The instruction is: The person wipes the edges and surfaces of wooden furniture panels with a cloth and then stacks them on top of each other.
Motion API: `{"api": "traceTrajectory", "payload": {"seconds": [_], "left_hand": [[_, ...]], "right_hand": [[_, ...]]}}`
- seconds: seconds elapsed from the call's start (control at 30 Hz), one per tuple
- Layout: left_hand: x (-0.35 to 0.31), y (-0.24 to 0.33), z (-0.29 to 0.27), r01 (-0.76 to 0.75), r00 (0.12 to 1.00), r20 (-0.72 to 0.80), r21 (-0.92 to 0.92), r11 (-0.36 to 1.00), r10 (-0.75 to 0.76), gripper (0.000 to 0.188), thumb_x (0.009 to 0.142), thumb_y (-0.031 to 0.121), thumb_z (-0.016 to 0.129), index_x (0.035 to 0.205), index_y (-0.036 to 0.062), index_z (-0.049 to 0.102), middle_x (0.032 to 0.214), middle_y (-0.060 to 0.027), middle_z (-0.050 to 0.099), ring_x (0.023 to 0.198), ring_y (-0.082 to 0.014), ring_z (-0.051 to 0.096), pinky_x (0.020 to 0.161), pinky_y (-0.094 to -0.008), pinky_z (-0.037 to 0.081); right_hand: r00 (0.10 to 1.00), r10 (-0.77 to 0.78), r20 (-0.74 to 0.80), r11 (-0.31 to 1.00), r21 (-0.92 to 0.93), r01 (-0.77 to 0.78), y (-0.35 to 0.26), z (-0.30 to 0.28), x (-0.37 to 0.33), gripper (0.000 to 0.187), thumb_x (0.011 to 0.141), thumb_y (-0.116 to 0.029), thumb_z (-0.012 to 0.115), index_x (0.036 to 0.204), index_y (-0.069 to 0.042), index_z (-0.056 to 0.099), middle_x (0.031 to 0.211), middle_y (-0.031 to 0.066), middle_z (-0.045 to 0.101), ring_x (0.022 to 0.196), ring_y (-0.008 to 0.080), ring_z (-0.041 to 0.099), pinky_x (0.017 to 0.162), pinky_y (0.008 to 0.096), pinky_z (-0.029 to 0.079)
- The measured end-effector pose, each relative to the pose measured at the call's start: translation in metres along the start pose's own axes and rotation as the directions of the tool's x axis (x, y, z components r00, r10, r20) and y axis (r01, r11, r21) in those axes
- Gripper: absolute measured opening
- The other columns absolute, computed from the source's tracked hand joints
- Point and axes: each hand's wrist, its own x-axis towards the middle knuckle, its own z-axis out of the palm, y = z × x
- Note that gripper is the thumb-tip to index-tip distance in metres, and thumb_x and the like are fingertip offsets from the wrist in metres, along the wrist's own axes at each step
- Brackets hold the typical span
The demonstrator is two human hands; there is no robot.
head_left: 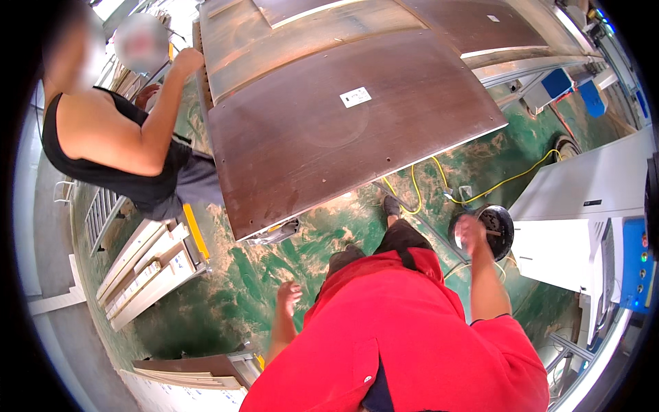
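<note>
My left hand [289,295] hangs beside my red shirt [405,336] over the green floor, fingers loosely bent and slightly apart, nothing visible in it. On the other side, my right hand [470,234] is held out in front of a round black bucket [501,229]. Motion smears its fingers, and I cannot make out anything in them. Ahead of me, a dark brown panel [302,147] with a small white label [355,97] lies on a work table. Neither of my hands touches the panel.
A co-worker in a black sleeveless top [110,134] stands at the panel's left side, a hand [187,60] at its edge. A yellow cable [508,188] crosses the dusty floor. Stacked boards [147,268] lie left; a white cabinet [556,254] with a blue control panel [638,264] stands right.
</note>
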Motion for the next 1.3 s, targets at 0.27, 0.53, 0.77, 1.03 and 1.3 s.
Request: {"api": "traceTrajectory", "payload": {"seconds": [0.27, 0.53, 0.77, 1.03, 1.3], "left_hand": [[-0.067, 0.191, -0.058, -0.471, 0.863, -0.356, -0.314, 0.824, 0.358, 0.023, 0.091, 0.03, 0.049, 0.09, 0.008, 0.055, 0.083, -0.0047, 0.058, 0.067, -0.0135, 0.056, 0.056, -0.0274, 0.043], [-0.123, 0.36, 0.067, -0.478, 0.639, -0.432, 0.424, 0.769, 0.636, 0.045, 0.093, 0.041, 0.044, 0.104, -0.0007, 0.057, 0.093, -0.0095, 0.06, 0.085, -0.0195, 0.056, 0.075, -0.0323, 0.043], [-0.102, 0.388, 0.096, -0.297, 0.716, -0.463, 0.475, 0.828, 0.522, 0.062, 0.093, 0.046, 0.043, 0.117, -0.0094, 0.054, 0.116, -0.0185, 0.059, 0.109, -0.0237, 0.054, 0.093, -0.0323, 0.039], [-0.105, 0.408, 0.138, -0.285, 0.516, -0.708, 0.39, 0.876, 0.483, 0.07, 0.09, 0.054, 0.04, 0.121, -0.0079, 0.053, 0.119, -0.0178, 0.058, 0.109, -0.028, 0.055, 0.094, -0.0339, 0.04], [-0.23, 0.361, 0.175, -0.542, 0.38, -0.884, 0.024, 0.84, 0.27, 0.063, 0.092, 0.047, 0.043, 0.118, -0.0094, 0.054, 0.119, -0.0154, 0.057, 0.101, -0.0255, 0.058, 0.091, -0.0327, 0.042]], "right_hand": [[0.692, -0.693, -0.204, 0.658, -0.571, 0.491, -0.261, 0.168, -0.036, 0.027, 0.089, -0.029, 0.051, 0.106, -0.009, 0.06, 0.093, 0.0034, 0.064, 0.079, 0.0159, 0.061, 0.069, 0.0311, 0.048], [0.81, -0.565, 0.158, -0.07, -0.987, 0.144, -0.304, 0.263, 0.064, 0.041, 0.086, -0.036, 0.056, 0.098, 0.002, 0.061, 0.091, 0.0138, 0.065, 0.082, 0.0256, 0.061, 0.073, 0.0356, 0.046], [0.743, -0.66, 0.109, -0.03, -0.993, 0.118, -0.273, 0.288, 0.07, 0.048, 0.086, -0.04, 0.052, 0.098, 0.006, 0.06, 0.097, 0.0272, 0.062, 0.095, 0.0395, 0.059, 0.082, 0.0413, 0.044], [0.805, -0.592, -0.041, 0.335, -0.921, 0.2, -0.281, 0.291, 0.061, 0.045, 0.087, -0.038, 0.053, 0.096, 0.005, 0.063, 0.092, 0.0208, 0.064, 0.085, 0.0298, 0.06, 0.079, 0.0349, 0.043], [0.854, -0.483, 0.194, 0.644, -0.582, 0.496, -0.254, 0.294, 0.048, 0.031, 0.092, -0.025, 0.049, 0.104, 0.0, 0.062, 0.104, 0.0089, 0.063, 0.092, 0.0175, 0.056, 0.085, 0.0344, 0.043]]}}
